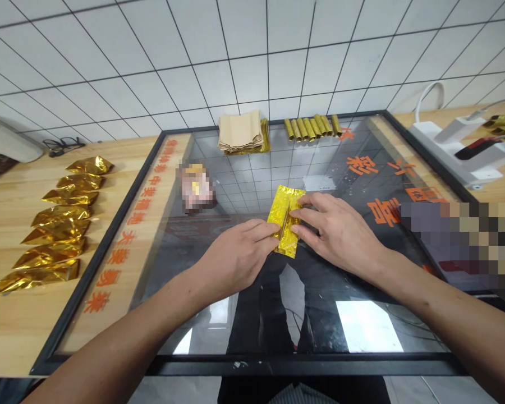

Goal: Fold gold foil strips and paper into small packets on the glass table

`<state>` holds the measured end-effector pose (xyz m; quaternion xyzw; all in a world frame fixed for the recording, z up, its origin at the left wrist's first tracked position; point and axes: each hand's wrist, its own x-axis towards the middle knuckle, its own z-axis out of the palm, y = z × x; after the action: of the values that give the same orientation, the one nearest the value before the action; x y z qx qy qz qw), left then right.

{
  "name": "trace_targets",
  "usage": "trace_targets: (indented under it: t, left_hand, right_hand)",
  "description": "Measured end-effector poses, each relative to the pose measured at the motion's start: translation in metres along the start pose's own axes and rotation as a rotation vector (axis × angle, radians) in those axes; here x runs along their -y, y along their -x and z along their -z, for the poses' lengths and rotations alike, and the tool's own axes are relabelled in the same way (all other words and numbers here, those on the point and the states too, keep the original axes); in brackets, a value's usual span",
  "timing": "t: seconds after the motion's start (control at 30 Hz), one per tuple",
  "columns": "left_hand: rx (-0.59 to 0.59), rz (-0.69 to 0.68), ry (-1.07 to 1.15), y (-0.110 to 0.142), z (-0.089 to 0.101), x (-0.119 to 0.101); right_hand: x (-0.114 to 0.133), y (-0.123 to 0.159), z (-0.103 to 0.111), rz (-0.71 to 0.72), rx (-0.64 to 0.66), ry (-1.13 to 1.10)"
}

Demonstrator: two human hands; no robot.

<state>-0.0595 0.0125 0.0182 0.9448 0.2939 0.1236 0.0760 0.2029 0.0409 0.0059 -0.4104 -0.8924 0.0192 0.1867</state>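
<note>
A small sheet of gold foil paper [287, 209] lies on the glass top in front of me, with a raised fold running lengthwise along it. My left hand [239, 252] holds its lower left edge, fingers together and pressed on the foil. On the right side, my right hand [336, 230] has its fingers bent and its thumb and fingertips gripping the folded edge. Behind the sheet are a stack of brown paper [239, 130] with gold foil under it and a row of several rolled gold tubes [313, 128].
Several folded gold foil pieces [61, 216] line the wooden table at left. A blurred-out item [197, 188] sits on the glass. A white power strip [450, 154] with plugs stands at right, near another blurred object [458, 241]. The tiled wall [248, 84] rises behind.
</note>
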Motion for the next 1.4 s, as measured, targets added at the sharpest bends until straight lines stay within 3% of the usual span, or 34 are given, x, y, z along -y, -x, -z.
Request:
trace_targets:
  t: [0.57, 0.9, 1.4]
  left_hand:
    - [-0.046, -0.03, -0.016, 0.002, -0.004, -0.003]
    - [0.078, -0.021, -0.075, 0.001, -0.01, -0.006]
    - [0.071, 0.001, -0.113, 0.005, -0.021, -0.006]
  right_hand:
    - [0.009, -0.001, 0.0, -0.039, 0.023, 0.035]
    - [0.014, -0.003, 0.003, 0.007, 0.046, 0.116]
    - [0.018, -0.002, -0.004, 0.107, 0.036, 0.068]
